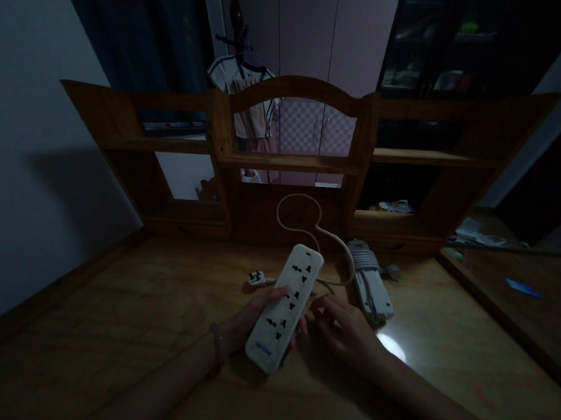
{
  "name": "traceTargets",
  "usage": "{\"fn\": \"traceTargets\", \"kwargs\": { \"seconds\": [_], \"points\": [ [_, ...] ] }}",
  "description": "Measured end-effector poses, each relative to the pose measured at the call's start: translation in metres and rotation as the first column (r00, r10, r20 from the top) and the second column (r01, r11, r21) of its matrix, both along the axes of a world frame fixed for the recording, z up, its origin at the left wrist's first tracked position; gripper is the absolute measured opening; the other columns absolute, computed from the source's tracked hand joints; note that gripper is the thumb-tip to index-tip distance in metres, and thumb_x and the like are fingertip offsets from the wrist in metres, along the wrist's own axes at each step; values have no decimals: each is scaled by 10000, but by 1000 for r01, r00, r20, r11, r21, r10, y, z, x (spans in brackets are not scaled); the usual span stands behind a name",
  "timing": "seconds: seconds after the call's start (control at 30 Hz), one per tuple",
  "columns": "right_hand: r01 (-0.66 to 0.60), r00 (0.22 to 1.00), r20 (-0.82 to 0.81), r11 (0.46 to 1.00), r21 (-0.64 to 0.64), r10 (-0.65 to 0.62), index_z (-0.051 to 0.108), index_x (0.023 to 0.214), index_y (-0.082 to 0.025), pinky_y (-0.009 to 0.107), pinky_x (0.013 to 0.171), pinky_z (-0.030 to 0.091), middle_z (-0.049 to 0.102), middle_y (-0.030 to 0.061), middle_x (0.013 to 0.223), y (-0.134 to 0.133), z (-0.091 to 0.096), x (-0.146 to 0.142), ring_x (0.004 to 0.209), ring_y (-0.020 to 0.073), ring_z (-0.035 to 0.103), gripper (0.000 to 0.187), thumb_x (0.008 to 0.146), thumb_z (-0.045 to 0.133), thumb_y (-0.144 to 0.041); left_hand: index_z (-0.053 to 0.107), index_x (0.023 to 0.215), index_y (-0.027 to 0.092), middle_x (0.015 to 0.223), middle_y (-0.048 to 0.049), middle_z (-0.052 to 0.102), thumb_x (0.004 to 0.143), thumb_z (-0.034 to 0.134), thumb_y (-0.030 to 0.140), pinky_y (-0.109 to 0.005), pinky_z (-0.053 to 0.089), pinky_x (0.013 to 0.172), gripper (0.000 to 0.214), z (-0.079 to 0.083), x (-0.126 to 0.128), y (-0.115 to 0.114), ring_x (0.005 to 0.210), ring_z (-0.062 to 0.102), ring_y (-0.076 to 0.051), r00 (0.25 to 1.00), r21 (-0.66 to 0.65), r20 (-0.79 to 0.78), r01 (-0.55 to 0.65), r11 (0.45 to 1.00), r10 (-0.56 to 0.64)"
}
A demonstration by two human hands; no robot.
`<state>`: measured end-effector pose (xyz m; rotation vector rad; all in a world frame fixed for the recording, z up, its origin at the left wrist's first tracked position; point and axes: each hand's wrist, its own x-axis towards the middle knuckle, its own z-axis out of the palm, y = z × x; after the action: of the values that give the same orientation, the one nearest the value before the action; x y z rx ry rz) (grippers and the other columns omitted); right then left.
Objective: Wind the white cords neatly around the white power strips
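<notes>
The left hand point(255, 308) is clamped on a white power strip point(282, 316), its thumb on the socket face and its fingertips showing past the opposite long edge. The strip is over the tabletop point(172, 291), in front of the person, slanting with its far end to the right and its sockets facing up. The right hand point(347, 332) is just beside the strip's right edge, fingers loosely curled; whether they touch or grip anything, I cannot tell.

A pale cord point(298, 195) loops beyond the strip, and a white plug point(257, 278) lies near its left side, prongs visible. To the right, beyond the right hand, lies a second power strip point(381, 295) (its own cord is wound around it), with a grey plug point(393, 272) close by. A bright patch of light point(392, 347) falls near its lower end. A wooden shelf unit point(287, 162) stands along the back, and clothes point(251, 108) hang behind it.
</notes>
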<state>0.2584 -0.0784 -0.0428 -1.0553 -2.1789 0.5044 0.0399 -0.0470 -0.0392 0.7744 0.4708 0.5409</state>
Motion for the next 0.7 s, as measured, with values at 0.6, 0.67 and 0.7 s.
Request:
{"fn": "traceTargets", "kwargs": {
  "seconds": [0.6, 0.67, 0.7],
  "points": [
    [43, 982, -178, 992, -115, -63, 317, 1333, -257, 304, 678, 526, 582, 102, 1227, -4, 6, -5, 753, 163, 648, 461, 901, 476, -244, 609, 929, 96, 768, -126, 644, 866, 426, 537, -274, 470, 569, 482, 5, 0, -1, 591, 610, -179, 1000, -86, -8, 28, 996, -29],
    [37, 983, -175, 988, -152, -63, 282, 1382, -255, 314, 681, 530, 649, 81, 1079, -5, 8, -5, 731, 173, 650, 513, 908, 477, -262, 612, 914, 96, 774, -125, 644, 870, 424, 533, -277, 472, 570, 478, 5, 1, -1, 580, 607, -178, 1000, -64, -15, 25, 998, -26],
    [31, 983, -175, 985, -167, -60, 288, 1392, -253, 319, 690, 530, 668, 63, 987, -6, 9, -5, 723, 178, 650, 516, 912, 477, -273, 614, 911, 94, 781, -124, 643, 873, 420, 528, -276, 474, 575, 477, 5, 1, -1, 581, 608, -177, 1000, -62, -17, 25, 998, -26]
  ]
}}
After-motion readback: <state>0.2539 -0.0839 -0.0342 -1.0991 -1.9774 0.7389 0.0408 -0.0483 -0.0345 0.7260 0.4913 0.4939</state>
